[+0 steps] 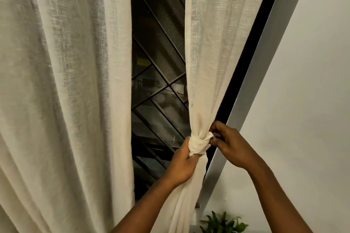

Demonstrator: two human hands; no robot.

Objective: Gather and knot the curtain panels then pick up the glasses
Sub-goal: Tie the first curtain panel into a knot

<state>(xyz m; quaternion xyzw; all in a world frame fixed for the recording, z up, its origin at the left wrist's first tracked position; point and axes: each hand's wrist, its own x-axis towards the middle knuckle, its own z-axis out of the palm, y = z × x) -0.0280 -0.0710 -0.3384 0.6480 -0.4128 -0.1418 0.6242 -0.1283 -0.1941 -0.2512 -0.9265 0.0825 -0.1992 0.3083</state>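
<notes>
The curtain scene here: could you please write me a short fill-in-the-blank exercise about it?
1. The right curtain panel is gathered into a ____ at its middle.
2. The left hand grips the cloth just ____ the knot.
3. The left curtain panel hangs ____, not tied.
4. Green ____ of a plant show at the bottom edge.

Missing words: knot; below; loose; leaves
</notes>
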